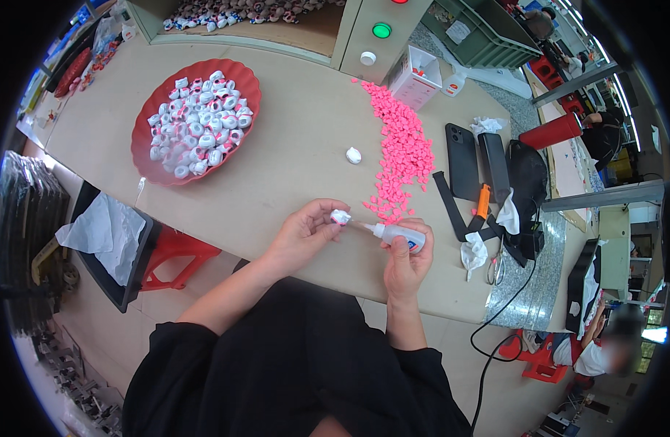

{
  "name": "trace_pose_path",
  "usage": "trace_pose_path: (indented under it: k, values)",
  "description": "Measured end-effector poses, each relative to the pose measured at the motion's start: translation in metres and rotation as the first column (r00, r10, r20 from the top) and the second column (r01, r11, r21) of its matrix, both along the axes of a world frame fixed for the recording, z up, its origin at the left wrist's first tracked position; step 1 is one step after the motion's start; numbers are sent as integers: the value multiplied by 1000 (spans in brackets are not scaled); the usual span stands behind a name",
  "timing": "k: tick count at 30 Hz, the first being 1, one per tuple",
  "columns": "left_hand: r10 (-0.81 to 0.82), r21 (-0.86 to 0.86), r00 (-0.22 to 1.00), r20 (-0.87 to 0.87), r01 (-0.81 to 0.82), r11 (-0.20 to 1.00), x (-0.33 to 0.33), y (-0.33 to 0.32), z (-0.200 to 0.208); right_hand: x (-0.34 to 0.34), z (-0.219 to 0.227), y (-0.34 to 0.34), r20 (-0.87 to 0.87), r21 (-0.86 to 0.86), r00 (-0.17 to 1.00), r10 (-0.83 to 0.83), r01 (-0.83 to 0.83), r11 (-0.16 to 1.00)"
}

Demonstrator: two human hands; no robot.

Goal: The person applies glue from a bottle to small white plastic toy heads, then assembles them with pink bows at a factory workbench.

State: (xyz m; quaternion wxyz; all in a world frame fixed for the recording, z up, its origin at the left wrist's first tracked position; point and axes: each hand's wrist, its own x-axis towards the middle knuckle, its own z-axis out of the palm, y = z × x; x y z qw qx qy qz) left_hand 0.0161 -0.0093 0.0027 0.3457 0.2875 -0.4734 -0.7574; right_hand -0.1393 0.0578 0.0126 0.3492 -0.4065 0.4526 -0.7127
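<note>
Pinched in the fingers of my left hand (303,237) is a small white piece with pink marks (340,217). My right hand (410,264) grips a small glue bottle (404,236), tilted on its side with its thin nozzle pointing left at the piece. Whether the tip touches the piece I cannot tell. Just beyond the bottle spreads a long pile of tiny pink pieces (404,149). One more white piece (354,155) lies alone on the table. To the left, a red scalloped bowl (254,89) holds many similar white pieces with pink parts (204,124).
At the back stand a white box (416,79) and a cabinet with a green button (381,30). Right of the pink pile lie a black phone (462,162), an orange-handled tool (483,200), scissors (496,269) and crumpled tissue (474,253). A black cable (488,349) hangs off the table's edge.
</note>
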Motion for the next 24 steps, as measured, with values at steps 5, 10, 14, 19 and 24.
trace_pose_path:
  k: [5, 10, 14, 19, 24]
  values:
    - [-23, 0, 1000, 10, 23, 1000, 0, 0, -4, -2, -7, 6, -201, -7, 979, -26, 25, 1000]
    - [-8, -14, 1000, 19, 8, 1000, -1, 1, -5, -2, -8, 6, -287, -38, 957, -35, 25, 999]
    - [3, -32, 1000, 22, -3, 999, -2, 2, -5, -3, -10, 6, -339, -34, 939, -53, 43, 998]
    - [10, -30, 999, 41, -9, 1000, -1, 2, -4, -1, -7, 6, -363, -15, 931, -43, 40, 999]
    - [6, -9, 1000, 23, -6, 1000, -2, 2, -5, -1, -8, 6, -347, -13, 937, -50, 48, 999]
